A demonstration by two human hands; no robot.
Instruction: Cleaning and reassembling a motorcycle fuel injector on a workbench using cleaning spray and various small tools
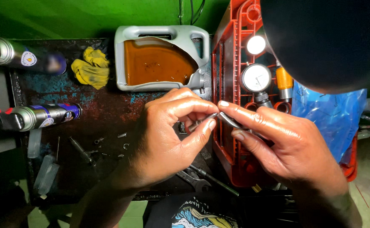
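Centrally, left hand (168, 135) pinches small metal rod (201, 121) between thumb and forefinger; long axis slanted, upper end pointing right toward right hand (286, 143). Right fingers clamp thin shiny piece (229, 120), meeting rod tip. Both grey, oily, glinting. Below: dark rusty tray (66, 97) with screws (121, 136), spray cans (45, 115), yellow rag (91, 67), oil-filled cut jug (159, 59); red case (231, 160) with gauge (256, 78); green wall.

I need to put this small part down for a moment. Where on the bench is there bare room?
Bare patch: the dark tray between the yellow rag, the lower spray can and the left hand. Crowded: loose screws lower left, wrenches under the hands, and the red case full of gauges. The right hand covers the case's lower part.
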